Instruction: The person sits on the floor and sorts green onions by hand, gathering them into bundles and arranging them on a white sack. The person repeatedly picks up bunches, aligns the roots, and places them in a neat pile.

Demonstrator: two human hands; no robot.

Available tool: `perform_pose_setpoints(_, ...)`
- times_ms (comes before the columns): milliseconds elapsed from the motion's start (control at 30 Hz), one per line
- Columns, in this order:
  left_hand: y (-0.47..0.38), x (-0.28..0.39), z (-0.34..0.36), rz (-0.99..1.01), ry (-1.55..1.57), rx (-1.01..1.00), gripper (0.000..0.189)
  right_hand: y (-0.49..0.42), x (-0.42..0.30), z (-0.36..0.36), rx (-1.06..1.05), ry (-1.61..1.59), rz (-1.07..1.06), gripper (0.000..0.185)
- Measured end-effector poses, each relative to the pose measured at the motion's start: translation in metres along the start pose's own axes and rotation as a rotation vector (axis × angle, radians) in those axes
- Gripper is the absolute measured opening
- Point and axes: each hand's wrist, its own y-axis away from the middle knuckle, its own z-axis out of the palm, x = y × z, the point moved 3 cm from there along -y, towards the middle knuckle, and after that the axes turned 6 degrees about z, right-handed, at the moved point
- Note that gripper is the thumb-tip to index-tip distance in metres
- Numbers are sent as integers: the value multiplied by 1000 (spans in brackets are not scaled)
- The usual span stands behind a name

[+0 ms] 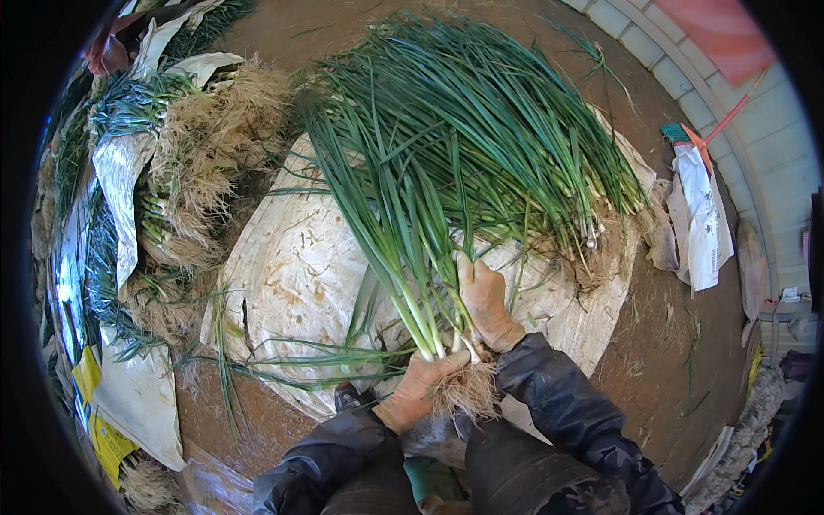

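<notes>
My left hand (pixel 421 386), in an orange glove, grips the white lower stalks of a bunch of green onions (pixel 402 244) just above their tan, stringy roots (pixel 467 389). Higher up on the right side of the bunch, my gloved right hand (pixel 486 299) is closed around some stalks and leaves. The long green leaves slant away to the upper left. Beyond them a large heap of green onions (pixel 476 116) lies on a soiled white woven sheet (pixel 302 257), roots towards the right.
Bundled green onions with thick roots (pixel 219 141) are stacked at the left, partly under white sheeting (pixel 122 187). A broom (pixel 682 138) and a white printed sack (pixel 702 219) are near the tiled wall (pixel 669 71) at right. Brown floor (pixel 650 360) surrounds the sheet.
</notes>
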Motion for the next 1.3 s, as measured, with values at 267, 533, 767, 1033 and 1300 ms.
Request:
perform_pose_setpoints(267, 3, -10, -34, -38, 364, 164, 41, 80, -11, -48, -128, 90, -540, 27)
perform_pose_setpoints(533, 5, 4, -65, 51, 600, 45, 38, 22, 56, -119, -599, 686, 203, 57)
perform_pose_setpoints(767, -6, -5, -66, 93, 324, 121, 26, 19, -22, -13, -1233, 83, -2, 52)
perform_pose_setpoints(1033, -15, -19, -84, 137, -46, 397, 15, 75, -49, -56, -866, -491, 226, 31)
perform_pose_setpoints(1300, -15, -17, -75, 36, 62, 334, 27, 35, -1, -33, -743, 1, -25, 53)
